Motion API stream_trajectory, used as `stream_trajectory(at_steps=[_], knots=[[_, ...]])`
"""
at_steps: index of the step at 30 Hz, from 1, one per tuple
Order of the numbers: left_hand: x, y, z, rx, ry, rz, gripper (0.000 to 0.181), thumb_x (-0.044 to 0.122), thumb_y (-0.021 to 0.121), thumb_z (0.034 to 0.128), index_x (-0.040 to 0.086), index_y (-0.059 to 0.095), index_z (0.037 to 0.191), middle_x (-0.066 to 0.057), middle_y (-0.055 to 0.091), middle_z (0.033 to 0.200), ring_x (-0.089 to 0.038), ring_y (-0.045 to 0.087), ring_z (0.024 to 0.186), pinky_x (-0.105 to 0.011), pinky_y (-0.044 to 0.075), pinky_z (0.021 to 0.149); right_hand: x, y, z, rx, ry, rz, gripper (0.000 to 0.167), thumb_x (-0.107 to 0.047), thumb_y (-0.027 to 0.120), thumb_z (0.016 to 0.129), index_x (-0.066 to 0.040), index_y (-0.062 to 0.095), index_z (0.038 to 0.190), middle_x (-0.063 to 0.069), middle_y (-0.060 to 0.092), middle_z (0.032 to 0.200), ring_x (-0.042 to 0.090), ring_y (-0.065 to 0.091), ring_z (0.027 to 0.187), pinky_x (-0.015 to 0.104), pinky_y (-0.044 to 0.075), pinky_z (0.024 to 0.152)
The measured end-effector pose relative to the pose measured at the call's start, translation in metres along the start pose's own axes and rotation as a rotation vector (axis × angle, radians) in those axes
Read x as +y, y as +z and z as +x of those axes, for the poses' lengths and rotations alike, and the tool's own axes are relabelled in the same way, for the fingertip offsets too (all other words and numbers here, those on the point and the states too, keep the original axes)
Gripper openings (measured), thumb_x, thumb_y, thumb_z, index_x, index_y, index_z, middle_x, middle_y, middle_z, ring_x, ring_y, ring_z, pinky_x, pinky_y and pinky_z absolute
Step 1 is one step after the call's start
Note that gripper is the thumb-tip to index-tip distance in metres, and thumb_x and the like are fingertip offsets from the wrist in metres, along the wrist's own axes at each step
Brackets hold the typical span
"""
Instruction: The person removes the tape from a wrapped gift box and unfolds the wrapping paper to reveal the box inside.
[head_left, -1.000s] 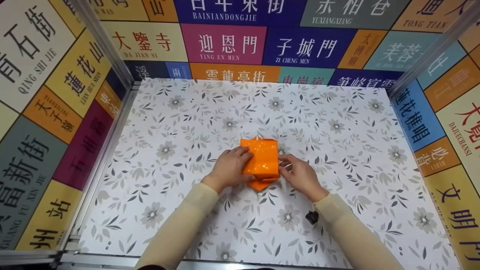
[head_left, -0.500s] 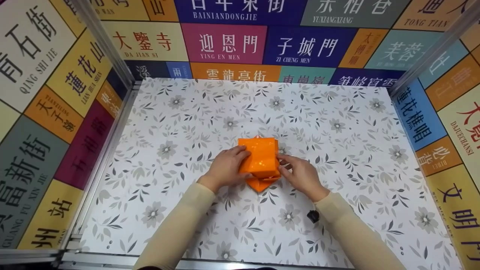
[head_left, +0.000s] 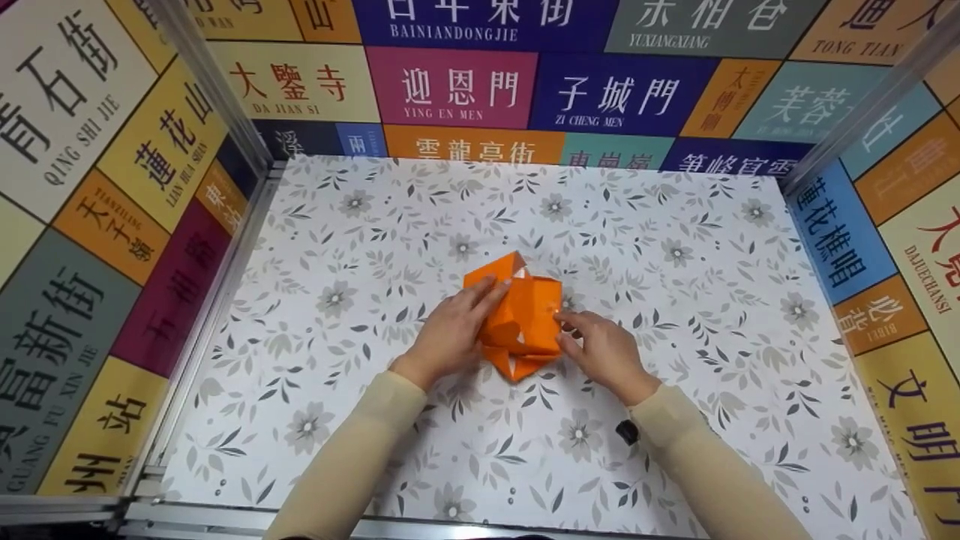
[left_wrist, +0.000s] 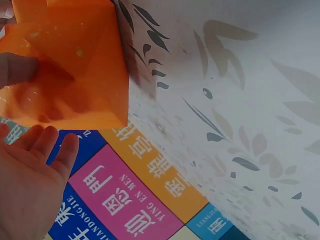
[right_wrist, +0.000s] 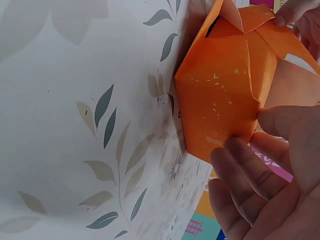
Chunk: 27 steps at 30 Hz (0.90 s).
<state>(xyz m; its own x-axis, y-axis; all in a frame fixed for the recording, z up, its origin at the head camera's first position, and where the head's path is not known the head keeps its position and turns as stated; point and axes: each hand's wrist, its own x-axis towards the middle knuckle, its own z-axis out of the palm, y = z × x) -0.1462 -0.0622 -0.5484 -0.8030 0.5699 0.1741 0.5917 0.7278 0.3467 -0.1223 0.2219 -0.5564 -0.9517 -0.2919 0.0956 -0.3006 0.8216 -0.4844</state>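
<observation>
A folded orange paper form (head_left: 538,319) with pale gold flecks stands on the patterned tabletop in the head view, its upper left panel spread away from the rest. My left hand (head_left: 454,326) grips that left panel, fingers over its outer top. In the left wrist view the thumb lies across the orange paper (left_wrist: 95,85), with the left hand (left_wrist: 32,182) below it. My right hand (head_left: 606,351) pinches the right edge. Close up in the right wrist view, the right hand's (right_wrist: 280,170) thumb and fingertips hold the panel (right_wrist: 220,95); a pointed pocket gapes at its top.
White tabletop (head_left: 360,247) with grey flower print lies around the paper. Coloured sign panels (head_left: 450,88) with lettering wall in the back and both sides, and a metal rail (head_left: 450,529) runs along the front. A small black object (head_left: 627,431) sits by the right sleeve.
The left hand has tilted the left panel outward and up, so the flat square top has parted with a gap in the middle. The right hand has barely moved.
</observation>
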Motion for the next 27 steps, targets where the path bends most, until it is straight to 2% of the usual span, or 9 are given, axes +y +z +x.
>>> stream_trajectory(at_steps=[2, 4, 9, 13, 16, 20, 27], knots=[[0.002, -0.001, 0.000, 0.005, 0.024, 0.025, 0.111, 0.004, 0.079, 0.0769, 0.034, 0.013, 0.161, -0.006, 0.013, 0.166, -0.032, 0.038, 0.139, -0.050, 0.035, 0.110, 0.000, 0.000, 0.000, 0.007, -0.004, -0.013, 0.038, -0.029, 0.068, 0.094, -0.017, 0.067, 0.130, 0.005, 0.070, 0.109, 0.023, 0.067, 0.090, 0.045, 0.054, 0.070], [0.003, -0.001, 0.000, 0.009, 0.047, 0.044, 0.109, 0.004, 0.081, 0.0761, 0.033, 0.019, 0.160, -0.006, 0.005, 0.167, -0.033, 0.036, 0.140, -0.052, 0.036, 0.110, 0.000, 0.001, 0.000, 0.009, -0.005, -0.023, 0.038, -0.030, 0.068, 0.093, -0.017, 0.068, 0.129, 0.005, 0.070, 0.109, 0.023, 0.067, 0.089, 0.045, 0.054, 0.069], [0.000, -0.005, -0.002, 0.025, 0.046, 0.049, 0.086, 0.012, 0.076, 0.0774, 0.024, 0.039, 0.154, -0.001, -0.001, 0.167, -0.031, 0.032, 0.143, -0.051, 0.035, 0.110, -0.001, 0.002, 0.000, 0.015, -0.013, -0.036, 0.037, -0.030, 0.069, 0.093, -0.017, 0.068, 0.127, 0.005, 0.070, 0.110, 0.023, 0.067, 0.088, 0.045, 0.054, 0.068], [-0.006, -0.009, -0.003, 0.096, 0.036, 0.060, 0.063, 0.036, 0.067, 0.0858, 0.019, 0.052, 0.144, -0.002, 0.012, 0.166, -0.029, 0.038, 0.139, -0.050, 0.039, 0.106, -0.002, 0.002, -0.001, 0.042, -0.026, -0.057, 0.035, -0.028, 0.070, 0.092, -0.017, 0.070, 0.125, 0.003, 0.069, 0.106, 0.020, 0.066, 0.087, 0.043, 0.054, 0.066], [-0.011, -0.011, -0.005, 0.177, 0.020, 0.092, 0.056, 0.051, 0.059, 0.0913, 0.015, 0.059, 0.135, -0.005, 0.028, 0.162, -0.028, 0.043, 0.135, -0.049, 0.041, 0.104, -0.004, 0.003, -0.002, 0.074, -0.050, -0.080, 0.033, -0.026, 0.072, 0.091, -0.017, 0.071, 0.122, 0.000, 0.067, 0.104, 0.020, 0.065, 0.087, 0.043, 0.054, 0.066], [-0.017, -0.017, -0.008, 0.258, -0.039, 0.104, 0.050, 0.051, 0.055, 0.0947, 0.013, 0.065, 0.125, -0.007, 0.043, 0.153, -0.028, 0.047, 0.132, -0.049, 0.041, 0.104, -0.006, 0.004, -0.002, 0.124, -0.110, -0.118, 0.027, -0.025, 0.074, 0.089, -0.016, 0.073, 0.115, 0.000, 0.065, 0.105, 0.023, 0.064, 0.094, 0.045, 0.055, 0.067], [-0.039, -0.028, -0.016, 0.334, -0.152, 0.147, 0.044, 0.045, 0.049, 0.0980, 0.007, 0.071, 0.102, -0.013, 0.056, 0.140, -0.032, 0.057, 0.119, -0.049, 0.043, 0.100, -0.012, 0.006, 0.000, 0.191, -0.188, -0.128, 0.019, -0.024, 0.074, 0.089, -0.016, 0.073, 0.107, 0.001, 0.063, 0.109, 0.023, 0.061, 0.096, 0.043, 0.055, 0.069]])
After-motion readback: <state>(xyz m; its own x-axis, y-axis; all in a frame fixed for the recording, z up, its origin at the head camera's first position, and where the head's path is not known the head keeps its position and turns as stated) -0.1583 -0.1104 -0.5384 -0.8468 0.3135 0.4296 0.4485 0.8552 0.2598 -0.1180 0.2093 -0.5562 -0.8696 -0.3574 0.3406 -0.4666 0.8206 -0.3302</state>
